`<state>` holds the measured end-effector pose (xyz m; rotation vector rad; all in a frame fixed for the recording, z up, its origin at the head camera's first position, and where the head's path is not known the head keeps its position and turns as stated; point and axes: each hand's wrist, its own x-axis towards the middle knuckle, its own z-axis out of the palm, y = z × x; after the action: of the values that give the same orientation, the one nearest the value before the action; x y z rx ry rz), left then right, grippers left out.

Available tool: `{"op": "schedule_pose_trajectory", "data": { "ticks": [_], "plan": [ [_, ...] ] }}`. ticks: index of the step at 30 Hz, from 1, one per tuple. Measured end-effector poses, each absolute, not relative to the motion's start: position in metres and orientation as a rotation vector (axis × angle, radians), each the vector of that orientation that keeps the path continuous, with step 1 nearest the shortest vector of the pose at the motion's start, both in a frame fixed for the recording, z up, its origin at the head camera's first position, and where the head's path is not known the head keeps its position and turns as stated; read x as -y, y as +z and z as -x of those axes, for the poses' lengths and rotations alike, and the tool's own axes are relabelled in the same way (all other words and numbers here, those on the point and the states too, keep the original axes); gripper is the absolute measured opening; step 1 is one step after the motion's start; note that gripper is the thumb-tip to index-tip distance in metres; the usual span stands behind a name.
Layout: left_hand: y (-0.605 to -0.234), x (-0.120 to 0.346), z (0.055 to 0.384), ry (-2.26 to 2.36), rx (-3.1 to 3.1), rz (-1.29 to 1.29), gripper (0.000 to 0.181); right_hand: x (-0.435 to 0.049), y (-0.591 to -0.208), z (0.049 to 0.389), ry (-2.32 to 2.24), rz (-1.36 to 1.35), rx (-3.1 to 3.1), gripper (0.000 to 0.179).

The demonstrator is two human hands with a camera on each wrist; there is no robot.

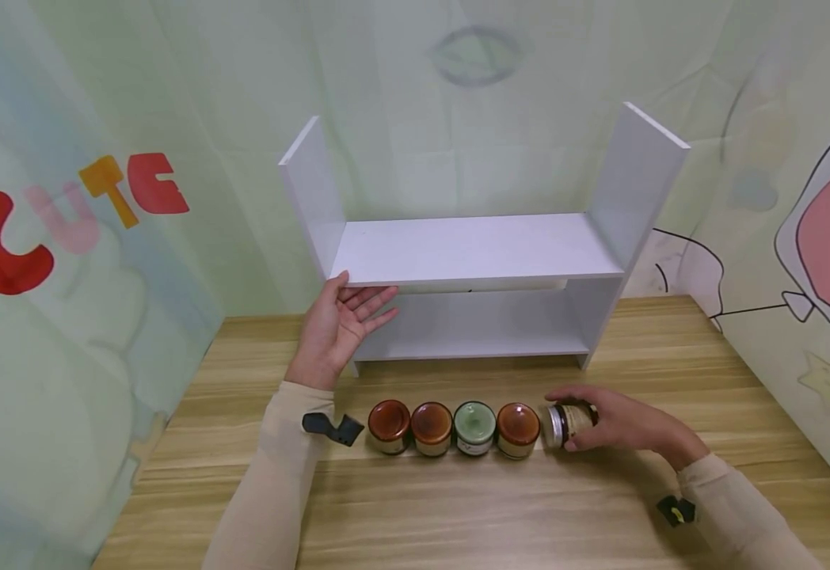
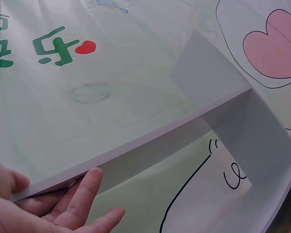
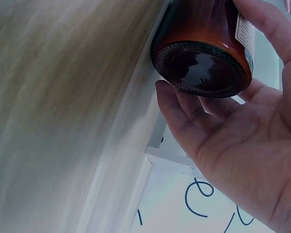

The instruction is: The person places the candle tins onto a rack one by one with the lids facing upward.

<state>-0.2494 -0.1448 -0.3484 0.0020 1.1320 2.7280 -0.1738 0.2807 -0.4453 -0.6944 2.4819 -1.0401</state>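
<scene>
My left hand [image 1: 331, 331] grips the front left edge of the upper board of a white shelf [image 1: 472, 247], thumb above and fingers beneath; the left wrist view shows the same hold on the board's edge [image 2: 136, 143]. At the right, my right hand [image 1: 629, 423] holds a brown glass jar [image 1: 570, 422] with a silver lid, tipped on its side with the lid facing left. In the right wrist view, the jar's round glass base [image 3: 203, 70] faces the camera, and part of a pale label shows beside the thumb.
Left of the held jar, several jars stand in a row before the shelf: brown ones [image 1: 432, 427] and a green one [image 1: 475, 426], coloured glass ends up. The shelf stands on a wooden table [image 1: 458, 507], with printed cloth [image 1: 244, 103] hanging behind and at both sides.
</scene>
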Motion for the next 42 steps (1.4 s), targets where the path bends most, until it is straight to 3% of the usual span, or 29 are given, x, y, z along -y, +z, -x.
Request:
{"op": "schedule_pose_trajectory", "data": {
  "ticks": [16, 42],
  "plan": [
    [-0.349, 0.146, 0.250, 2.722, -1.145, 0.002, 0.038, -0.276, -0.451, 0.175, -0.994, 0.917, -2.611, 0.058],
    [-0.348, 0.146, 0.249, 2.711, -1.183, -0.008, 0.037, -0.278, -0.460, 0.169, -1.148, 0.893, -2.659, 0.055]
  ]
}}
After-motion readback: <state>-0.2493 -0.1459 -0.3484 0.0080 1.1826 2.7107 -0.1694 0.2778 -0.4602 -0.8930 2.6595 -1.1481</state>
